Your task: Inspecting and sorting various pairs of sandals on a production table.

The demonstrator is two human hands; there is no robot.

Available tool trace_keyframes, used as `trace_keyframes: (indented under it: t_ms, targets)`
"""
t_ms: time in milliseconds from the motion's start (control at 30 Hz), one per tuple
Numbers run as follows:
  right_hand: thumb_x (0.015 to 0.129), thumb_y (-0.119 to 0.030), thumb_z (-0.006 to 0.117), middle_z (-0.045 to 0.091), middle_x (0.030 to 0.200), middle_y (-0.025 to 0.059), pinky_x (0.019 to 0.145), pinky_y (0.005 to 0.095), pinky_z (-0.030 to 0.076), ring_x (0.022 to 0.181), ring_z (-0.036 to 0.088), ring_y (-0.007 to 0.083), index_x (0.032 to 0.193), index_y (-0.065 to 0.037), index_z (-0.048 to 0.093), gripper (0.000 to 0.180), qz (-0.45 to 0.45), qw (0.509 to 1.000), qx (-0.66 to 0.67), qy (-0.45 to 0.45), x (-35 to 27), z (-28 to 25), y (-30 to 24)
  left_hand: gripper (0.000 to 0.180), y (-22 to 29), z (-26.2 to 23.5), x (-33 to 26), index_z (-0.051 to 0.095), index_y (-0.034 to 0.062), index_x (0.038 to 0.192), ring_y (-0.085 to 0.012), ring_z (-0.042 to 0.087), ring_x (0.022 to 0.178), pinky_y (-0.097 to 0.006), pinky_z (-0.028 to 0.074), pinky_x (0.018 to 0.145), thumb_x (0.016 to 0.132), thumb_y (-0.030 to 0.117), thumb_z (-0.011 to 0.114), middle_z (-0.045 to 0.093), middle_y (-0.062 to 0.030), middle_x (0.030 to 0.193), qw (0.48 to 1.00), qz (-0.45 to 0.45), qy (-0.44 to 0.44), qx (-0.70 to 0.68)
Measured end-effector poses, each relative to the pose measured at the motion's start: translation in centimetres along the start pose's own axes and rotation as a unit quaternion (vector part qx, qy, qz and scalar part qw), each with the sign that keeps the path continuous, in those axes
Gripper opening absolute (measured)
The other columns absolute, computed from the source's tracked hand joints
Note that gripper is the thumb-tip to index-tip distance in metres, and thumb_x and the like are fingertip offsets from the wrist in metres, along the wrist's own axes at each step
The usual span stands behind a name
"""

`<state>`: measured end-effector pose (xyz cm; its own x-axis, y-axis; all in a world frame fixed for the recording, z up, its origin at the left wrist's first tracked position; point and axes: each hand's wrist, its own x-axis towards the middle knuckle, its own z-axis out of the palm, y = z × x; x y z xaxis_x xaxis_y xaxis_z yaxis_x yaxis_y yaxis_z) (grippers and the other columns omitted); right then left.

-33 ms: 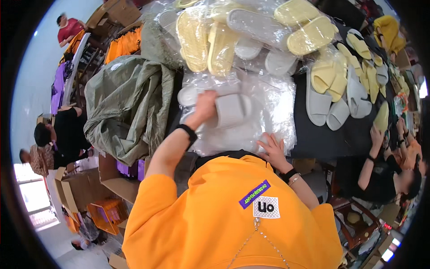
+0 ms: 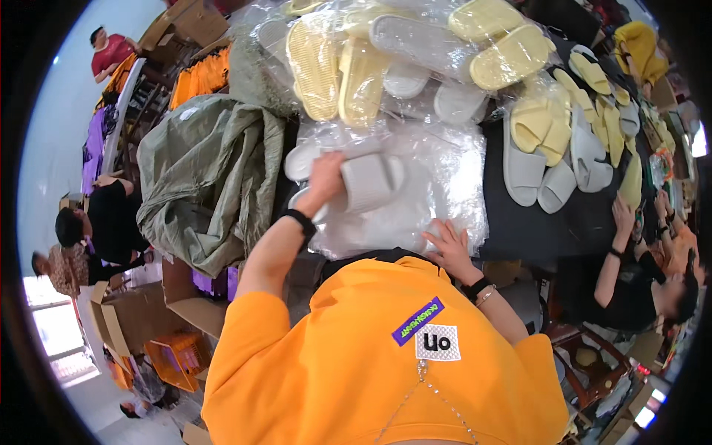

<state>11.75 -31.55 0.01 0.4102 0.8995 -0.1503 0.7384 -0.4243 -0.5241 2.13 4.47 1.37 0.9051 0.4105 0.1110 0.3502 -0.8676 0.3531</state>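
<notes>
My left hand (image 2: 324,178) is closed on a light grey slipper (image 2: 371,182), its fingers at the left end of the wide strap. The slipper lies sideways over a stack of clear plastic bags (image 2: 452,167). Under and beside that hand is a second grey slipper (image 2: 299,163), partly hidden by the hand and plastic. My right hand (image 2: 450,248) rests with fingers spread on the near right edge of the bags, holding nothing.
Bagged yellow slippers (image 2: 361,78) and grey ones are heaped at the far side. Loose slippers (image 2: 523,174) lie on the black tabletop (image 2: 512,230) to the right. A crumpled green sack (image 2: 211,178) stands left. A co-worker's hand (image 2: 623,219) touches a yellow slipper at right.
My left hand and the grey slipper have shifted a little to the left over the bags. My right hand stays spread in about the same place.
</notes>
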Motion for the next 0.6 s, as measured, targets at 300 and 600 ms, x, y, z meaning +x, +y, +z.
trace_keyframes:
  t_ms: [300,600]
  targets:
    - [0.082,-0.025,0.058,0.037,0.135,0.0153,0.102,0.0438,0.029,0.126,0.032,0.0332,0.125,-0.010,0.047,0.046,0.065,0.979,0.193,0.008,2.0,-4.2,-1.0,0.017,0.3,-5.8,-3.8,0.047,-0.0006,0.082,-0.0389,0.047,0.086,-0.046,0.040,0.073,0.065,-0.001,0.050,0.051,-0.0180,0.086,0.998,-0.018,-0.012,-0.052]
    - [0.081,-0.011,0.058,0.043,0.129,0.0153,0.099,0.0302,0.033,0.119,0.041,0.0212,0.136,-0.003,0.030,0.062,0.031,0.927,0.362,0.097,3.6,-10.0,-4.9,0.020,13.2,-6.0,-1.3,0.047,0.0013,0.080,-0.0361,0.047,0.083,-0.043,0.040,0.068,0.061,-0.003,0.052,0.050,-0.0153,0.083,0.971,0.188,-0.046,-0.142]
